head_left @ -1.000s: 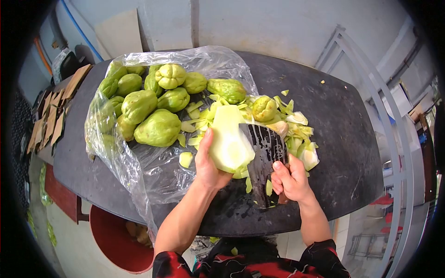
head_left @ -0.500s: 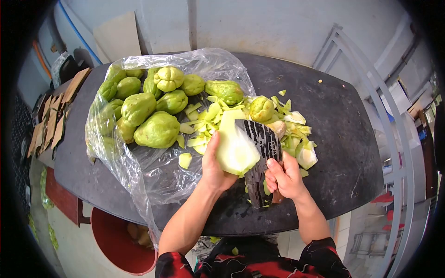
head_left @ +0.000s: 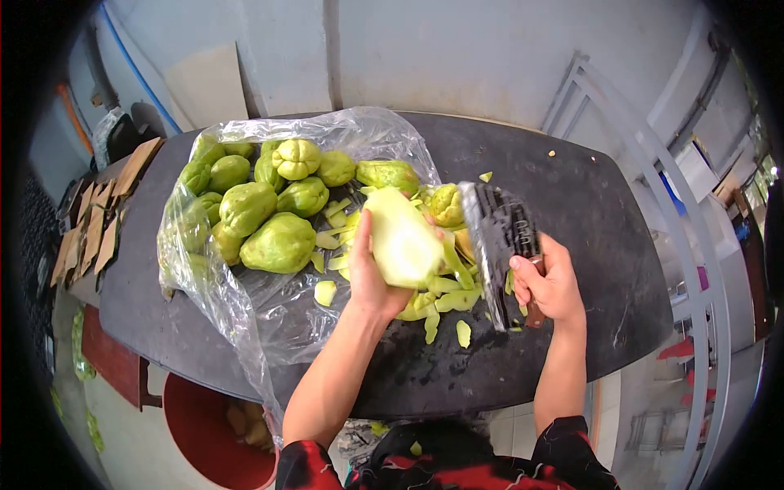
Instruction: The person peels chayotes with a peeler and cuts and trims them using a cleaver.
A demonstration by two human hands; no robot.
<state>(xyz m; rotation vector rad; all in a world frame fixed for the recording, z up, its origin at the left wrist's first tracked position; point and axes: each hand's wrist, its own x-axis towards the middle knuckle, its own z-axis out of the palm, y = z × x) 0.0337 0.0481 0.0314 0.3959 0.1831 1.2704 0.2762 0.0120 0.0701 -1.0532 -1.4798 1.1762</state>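
Note:
My left hand (head_left: 374,282) grips a large peeled chayote (head_left: 400,237), pale and wet-looking, tilted above the table. In my right hand (head_left: 553,282) is a cleaver (head_left: 500,249) with a broad dark blade, held by its brown wooden handle. The blade stands apart from the chayote, to its right. Green peelings (head_left: 457,300) lie under and around the held chayote. Just behind it rests a yellowish-green chayote (head_left: 446,206). Several unpeeled green chayotes (head_left: 278,243) sit on a clear plastic bag (head_left: 282,327) to the left.
The dark oval table (head_left: 621,327) has a wall behind it. A red bin (head_left: 204,457) stands on the floor at lower left. Brown flat pieces (head_left: 102,220) are stacked at far left, and a grey metal railing (head_left: 694,245) runs along the right.
The cleaver has moved right, away from the chayote. The held chayote has shifted slightly left and up. More peelings now show on the table below it.

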